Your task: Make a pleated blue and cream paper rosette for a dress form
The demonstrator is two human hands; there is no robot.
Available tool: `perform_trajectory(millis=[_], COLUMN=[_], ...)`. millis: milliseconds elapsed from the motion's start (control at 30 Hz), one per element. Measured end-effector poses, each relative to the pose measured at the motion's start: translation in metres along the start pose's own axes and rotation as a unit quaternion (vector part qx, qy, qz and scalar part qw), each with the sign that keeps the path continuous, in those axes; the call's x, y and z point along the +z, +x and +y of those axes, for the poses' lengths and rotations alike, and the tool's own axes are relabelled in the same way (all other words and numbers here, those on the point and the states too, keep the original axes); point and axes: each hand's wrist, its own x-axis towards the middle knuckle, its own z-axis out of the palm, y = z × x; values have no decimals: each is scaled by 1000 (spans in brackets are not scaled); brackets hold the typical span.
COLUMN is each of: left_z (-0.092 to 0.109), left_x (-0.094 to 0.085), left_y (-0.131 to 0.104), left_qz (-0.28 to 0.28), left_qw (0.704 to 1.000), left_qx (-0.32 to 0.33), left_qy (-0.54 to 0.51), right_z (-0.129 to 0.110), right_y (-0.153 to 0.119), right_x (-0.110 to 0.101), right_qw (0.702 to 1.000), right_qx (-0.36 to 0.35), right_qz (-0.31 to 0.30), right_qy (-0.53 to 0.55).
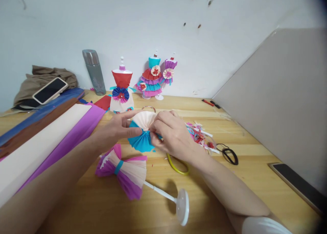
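A round pleated paper rosette (141,141), cream on its upper half and bright blue below, is held up between my two hands. My left hand (122,125) grips its left edge, thumb across the front and fingers behind. At the rosette's centre and right side, the fingers of my right hand (170,131) pinch together and hide part of the folds. Below lies a small dress form in a purple and cream crepe-paper dress (133,169) with a blue waistband, tipped on its side, its white stand (182,206) pointing right.
Three dressed mini mannequins, one in a red top (122,80), stand along the wall near a grey flask (94,72). Crepe-paper rolls (51,138) fill the left. Yellow-handled scissors (178,167), paper scraps (201,135), a black hair tie (230,155) and a phone (296,183) lie rightward.
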Motion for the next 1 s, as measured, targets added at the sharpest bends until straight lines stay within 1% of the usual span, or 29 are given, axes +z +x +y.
perform_trajectory(millis=[133, 167, 200, 300, 367, 433, 533, 633, 700, 800, 833, 867, 900, 933, 1000], left_z=[-2, -3, -5, -10, -12, -12, -12, -12, -12, -9, -7, -6, -5, -5, -5], left_x=[-9, -11, -12, -9, -5, 1, 6, 4, 2, 2, 3, 4, 6, 7, 9], left_y=[1, 1, 2, 4, 3, 2, 2, 4, 5, 4, 4, 3, 3, 2, 2], left_qz=[105, 109, 94, 17, -2, 7, 52, 102, 121, 118, 110, 102, 95, 89, 81], left_qw=[993, 993, 995, 999, 999, 999, 999, 994, 992, 989, 989, 989, 989, 989, 985], left_qx=[-2, -7, -14, -45, -50, -33, 4, 17, 23, 33, 33, 33, 33, 32, 25], left_qy=[44, 36, 20, -20, -13, 4, 14, 22, 41, 82, 92, 99, 106, 116, 147], right_z=[2, 2, 2, 3, 3, 3, 2, 2, 3, 6, 8, 9, 10, 11, 14], right_y=[0, 0, 0, 0, 0, 0, 0, -1, -3, -4, -4, -4, -4, -3, -2], right_x=[-3, -3, -3, -2, -2, -2, -4, -6, -6, -6, -6, -6, -4, -3, 3], right_qw=[1000, 1000, 1000, 999, 998, 998, 999, 1000, 999, 991, 986, 979, 968, 950, 898], right_qx=[13, 14, 13, 11, 9, 5, -5, -9, 2, 55, 83, 116, 154, 196, 272], right_qz=[-7, -1, 6, 23, 27, 29, 17, 1, 18, 87, 100, 99, 81, 54, -11], right_qy=[-5, -9, -16, -42, -53, -51, -30, 5, 35, 84, 107, 139, 183, 235, 347])
